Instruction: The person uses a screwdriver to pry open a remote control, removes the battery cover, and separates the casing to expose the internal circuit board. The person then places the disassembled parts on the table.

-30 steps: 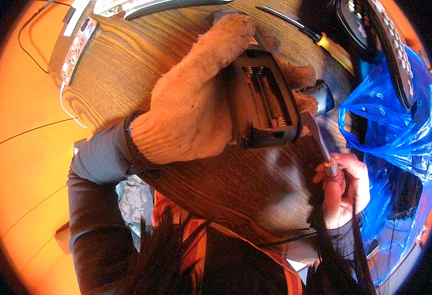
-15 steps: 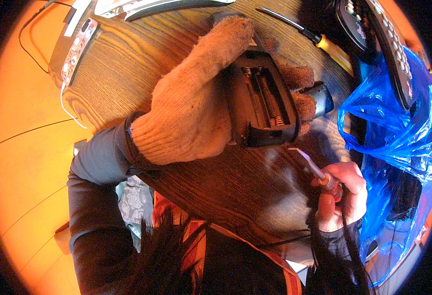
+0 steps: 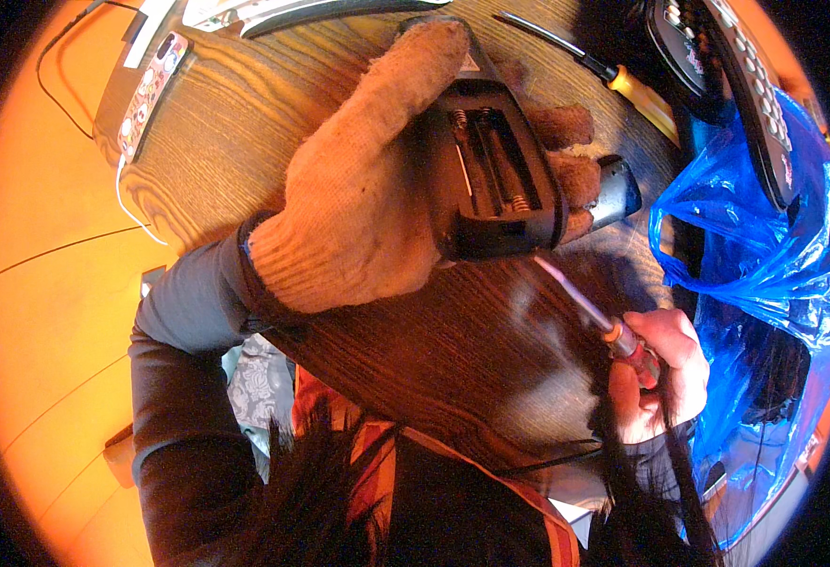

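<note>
My left hand [image 3: 363, 203], in a knitted work glove, is wrapped round a black remote control [image 3: 445, 180] held back side up. Its battery compartment [image 3: 492, 170] is uncovered and shows metal springs but no batteries. My bare right hand [image 3: 668, 364] grips the red and orange handle of a thin screwdriver [image 3: 580, 300]. The screwdriver's tip is at the remote's lower edge; whether it touches cannot be made out. Beyond the gloved fingertips lies a dark, shiny-ended object [image 3: 618, 194], partly hidden by them.
On the wooden table [image 3: 235, 104], a yellow-handled screwdriver [image 3: 637, 94] lies at the far right. Button-covered remotes [image 3: 750, 94] and a blue plastic bag [image 3: 755, 255] are at the right. A phone in a patterned case [image 3: 153, 99], with a white cable, is at the far left.
The remote in my left hand has shifted slightly left and away from me. The screwdriver's tip has moved left and up to the remote's lower edge.
</note>
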The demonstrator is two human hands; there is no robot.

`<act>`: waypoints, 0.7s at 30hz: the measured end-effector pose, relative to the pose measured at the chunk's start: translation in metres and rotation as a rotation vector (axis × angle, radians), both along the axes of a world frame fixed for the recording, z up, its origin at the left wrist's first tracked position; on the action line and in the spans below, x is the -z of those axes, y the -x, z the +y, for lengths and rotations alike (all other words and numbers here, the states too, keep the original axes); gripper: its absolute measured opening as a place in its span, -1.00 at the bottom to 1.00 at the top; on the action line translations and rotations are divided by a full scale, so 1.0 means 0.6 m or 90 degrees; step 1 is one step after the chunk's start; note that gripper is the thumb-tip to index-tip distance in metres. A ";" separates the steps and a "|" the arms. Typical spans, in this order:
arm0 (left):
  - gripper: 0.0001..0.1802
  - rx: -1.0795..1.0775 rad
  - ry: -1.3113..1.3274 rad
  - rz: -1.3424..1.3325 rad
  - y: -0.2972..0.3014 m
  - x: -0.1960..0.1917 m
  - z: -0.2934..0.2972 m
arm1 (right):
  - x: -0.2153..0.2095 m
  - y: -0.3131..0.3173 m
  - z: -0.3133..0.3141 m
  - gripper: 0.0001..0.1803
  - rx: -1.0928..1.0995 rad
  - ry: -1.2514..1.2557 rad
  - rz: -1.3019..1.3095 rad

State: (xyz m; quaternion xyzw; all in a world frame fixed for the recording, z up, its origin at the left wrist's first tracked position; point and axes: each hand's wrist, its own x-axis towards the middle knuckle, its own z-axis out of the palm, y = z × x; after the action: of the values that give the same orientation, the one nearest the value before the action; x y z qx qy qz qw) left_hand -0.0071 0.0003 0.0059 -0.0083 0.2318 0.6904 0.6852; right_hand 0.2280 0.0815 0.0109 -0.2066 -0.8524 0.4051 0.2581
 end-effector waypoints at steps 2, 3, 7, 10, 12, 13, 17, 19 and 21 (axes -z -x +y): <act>-0.28 -0.001 0.006 0.006 0.001 -0.004 -0.001 | 0.000 0.002 0.000 -0.60 0.022 0.015 0.032; -0.28 -0.003 0.006 0.006 0.000 -0.007 -0.001 | 0.001 0.002 -0.002 -0.60 0.020 0.000 0.033; -0.27 -0.005 0.012 0.036 -0.005 -0.016 -0.001 | 0.000 0.001 0.002 -0.59 -0.020 -0.020 0.017; -0.28 0.000 0.004 0.087 -0.005 -0.015 0.001 | -0.001 0.002 0.003 -0.58 -0.001 -0.029 0.021; -0.29 -0.002 0.004 0.091 -0.004 -0.011 0.002 | -0.004 0.002 0.002 -0.58 0.008 0.016 -0.029; -0.30 -0.006 0.014 0.080 -0.003 -0.009 0.003 | -0.004 0.002 0.001 -0.59 -0.001 0.003 -0.029; -0.32 -0.005 -0.012 0.049 -0.004 -0.003 0.002 | 0.001 0.003 0.000 -0.61 -0.010 -0.014 0.020; -0.33 -0.005 0.004 0.073 -0.005 -0.001 0.001 | 0.008 0.003 0.000 -0.62 0.017 -0.017 0.075; -0.33 -0.002 -0.011 0.062 -0.005 -0.001 0.001 | 0.009 0.000 0.001 -0.64 0.033 0.019 0.028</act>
State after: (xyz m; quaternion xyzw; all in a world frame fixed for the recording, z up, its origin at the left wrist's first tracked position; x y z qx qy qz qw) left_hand -0.0044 0.0009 0.0062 0.0310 0.2587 0.6929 0.6724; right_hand 0.2279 0.0821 0.0053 -0.2233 -0.8348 0.4152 0.2845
